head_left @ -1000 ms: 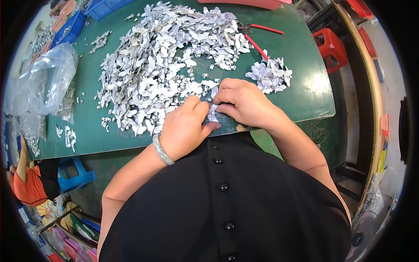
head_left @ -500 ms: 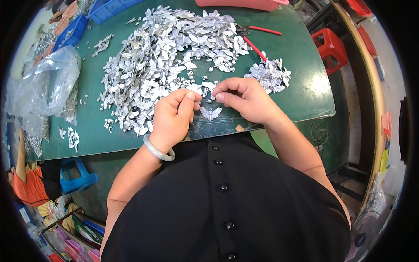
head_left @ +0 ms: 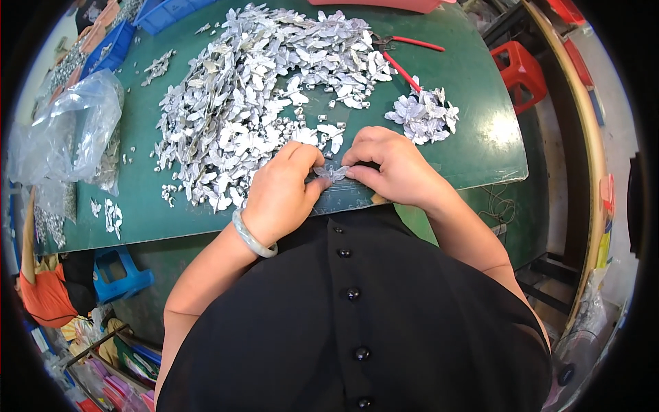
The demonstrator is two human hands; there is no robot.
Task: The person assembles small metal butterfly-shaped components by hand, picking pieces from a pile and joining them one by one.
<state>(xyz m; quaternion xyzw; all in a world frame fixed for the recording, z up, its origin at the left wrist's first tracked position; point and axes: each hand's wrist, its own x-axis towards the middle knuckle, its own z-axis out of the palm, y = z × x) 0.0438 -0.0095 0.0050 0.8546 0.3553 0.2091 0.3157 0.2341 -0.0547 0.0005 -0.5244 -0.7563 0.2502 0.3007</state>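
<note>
Both hands are meeting at the near edge of the green tabletop [head_left: 480, 137], at about six o'clock of the big heap. Left hand [head_left: 281, 192], with a pale bangle [head_left: 252, 237] on its wrist, is pinching one side of a small silvery metal piece [head_left: 332, 172] with thumb and forefinger closed narrow on it; right hand [head_left: 391, 165] is gripping the other side the same way, fingers curled tight. That piece is sitting between the fingertips, just above the tabletop.

At twelve o'clock from the hands, a large heap of silver pieces [head_left: 254, 103] is spreading across the tabletop. At two o'clock, a smaller pile [head_left: 422, 113] is lying apart, with red-handled pliers [head_left: 401, 55] just beyond it. At ten o'clock, a clear plastic bag [head_left: 68, 130] is slumping near the left edge.

The piece is thin and looks sharp-edged, so a hard squeeze could nick a fingertip. Held so close to the rim, it could also slip from the pinch and drop off the tabletop onto the lap or floor.
</note>
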